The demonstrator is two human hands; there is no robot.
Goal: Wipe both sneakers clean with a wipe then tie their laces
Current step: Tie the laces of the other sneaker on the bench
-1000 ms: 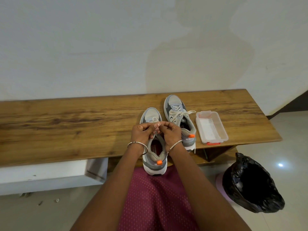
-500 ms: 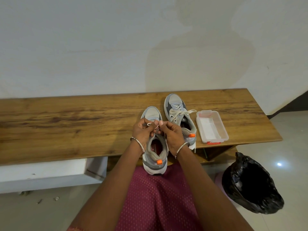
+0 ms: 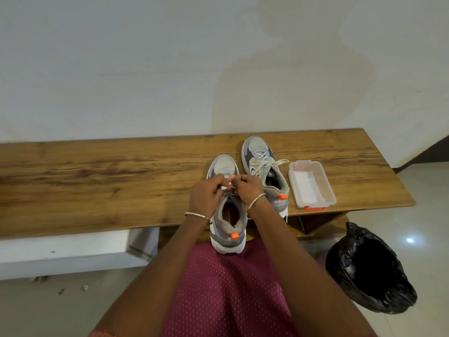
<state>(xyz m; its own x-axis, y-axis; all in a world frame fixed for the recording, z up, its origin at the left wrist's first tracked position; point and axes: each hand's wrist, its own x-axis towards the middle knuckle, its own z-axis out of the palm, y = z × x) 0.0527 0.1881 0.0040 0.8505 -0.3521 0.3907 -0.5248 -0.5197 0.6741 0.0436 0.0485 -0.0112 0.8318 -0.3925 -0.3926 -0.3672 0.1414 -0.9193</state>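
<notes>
Now the left hand [image 3: 203,195] and right hand [image 3: 249,190] are pinching the front-edge sneaker [image 3: 227,224]'s lace [image 3: 228,185] in curled fingers [image 3: 218,181]; pulling both ends evenly seems wisest.

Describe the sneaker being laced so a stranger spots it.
On the wooden bench stand two grey sneakers. It is the near sneaker, its laces pinched by the left hand and right hand; the far sneaker already wears a bow.

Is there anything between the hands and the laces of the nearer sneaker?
No, nothing visible. The left hand and the right hand both pinch the laces over the nearer sneaker. The other sneaker and the box lie to the right, out of the way.
</notes>
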